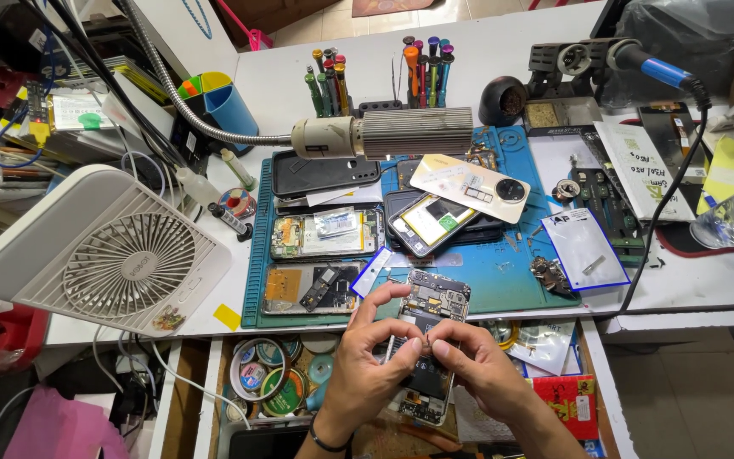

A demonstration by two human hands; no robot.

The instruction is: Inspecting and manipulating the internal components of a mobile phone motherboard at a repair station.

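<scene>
2 hands meet over an opened phone held near the tabletop edge, above an open drawer. The left hand cups the phone's left side, likely to steady it, while the right hand pinches something tiny at its middle; each grip is narrow, fingertips almost touching. The phone lies with its long axis running near to far, camera end pointing far, tilted slightly right, circuit side up. Farther off, more opened phones rest on a blue mat, probably parked within reach. A white fan sits left.
</scene>
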